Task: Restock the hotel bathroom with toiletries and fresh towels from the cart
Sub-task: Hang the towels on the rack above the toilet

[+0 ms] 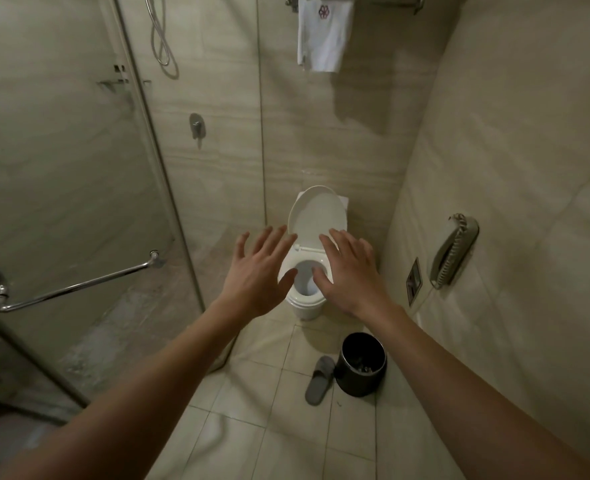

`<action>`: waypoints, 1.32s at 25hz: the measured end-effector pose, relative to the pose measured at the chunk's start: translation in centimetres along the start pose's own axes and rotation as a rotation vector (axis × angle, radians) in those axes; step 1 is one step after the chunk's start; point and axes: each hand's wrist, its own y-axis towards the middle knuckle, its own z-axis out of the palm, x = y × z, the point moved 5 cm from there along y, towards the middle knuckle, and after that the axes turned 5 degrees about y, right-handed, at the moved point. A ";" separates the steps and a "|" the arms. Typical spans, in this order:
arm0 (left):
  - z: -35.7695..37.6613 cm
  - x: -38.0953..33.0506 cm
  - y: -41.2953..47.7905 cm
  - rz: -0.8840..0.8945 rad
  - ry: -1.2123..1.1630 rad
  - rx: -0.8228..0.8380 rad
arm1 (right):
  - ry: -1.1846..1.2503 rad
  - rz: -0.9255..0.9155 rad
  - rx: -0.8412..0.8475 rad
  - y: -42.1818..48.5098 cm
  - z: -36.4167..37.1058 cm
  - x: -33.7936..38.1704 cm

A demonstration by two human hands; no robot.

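Two bare arms extend forward into the bathroom, palms facing down. Left hand (258,271): fingers spread and straight, holding nothing. Right hand (350,271): fingers spread and straight, holding nothing. Both hands hover side by side, apart from each other, in front of the white toilet (307,296), whose lid (317,216) stands raised against the rear wall. White towel (323,32), bearing a small red emblem, hangs from the metal rack (383,0) high on the rear wall, above the toilet and well apart from both hands. Black waste bin (361,365) stands on the tiled floor to the right of the toilet; some refuse shows inside. Grey slipper (319,379) lies just beside the bin, on its left. Wall telephone (454,251) is mounted on the right wall. Glass shower enclosure with a metal handle bar (75,284) occupies the left side.
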 end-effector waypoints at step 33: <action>-1.6 -10.5 -29.7 -0.095 -0.028 0.094 | 0.142 -0.002 0.165 -29.2 2.4 7.6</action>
